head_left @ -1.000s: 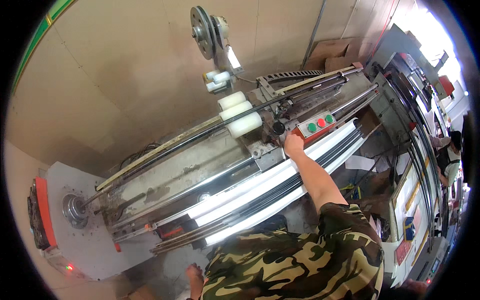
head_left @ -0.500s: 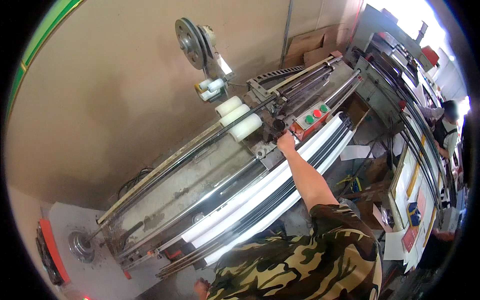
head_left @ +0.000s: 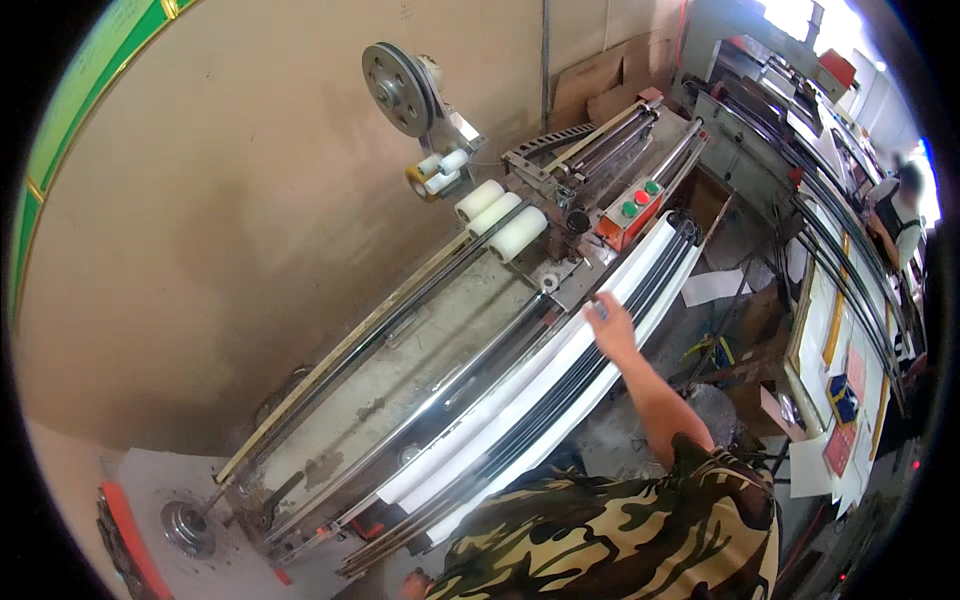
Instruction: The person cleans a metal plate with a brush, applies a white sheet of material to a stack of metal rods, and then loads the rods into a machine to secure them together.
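My right hand (head_left: 613,330) hovers over a long white sheet (head_left: 540,392) along the machine's near side, its thumb and fingers apart with nothing visible between them. Just beyond it is the machine's carriage, with a lever (head_left: 574,272), a black knob (head_left: 577,222) and an orange control box (head_left: 622,226) with green and red buttons. Several black strips (head_left: 560,415) lie lengthwise beside the sheet. Only a small part of my left hand (head_left: 415,584) shows at the lower edge, near the strips' left end; its fingers are hidden.
White rollers (head_left: 518,235) and a spoked wheel (head_left: 395,92) rise from the carriage. A metal rail (head_left: 440,385) runs the machine's length. At right stands a worktable (head_left: 815,340) with papers and dark strips, a person (head_left: 895,215) beyond it. The wall (head_left: 250,200) backs the machine.
My right hand has let go of the carriage near the control box and drawn back toward me over the white sheet. The view has shifted slightly.
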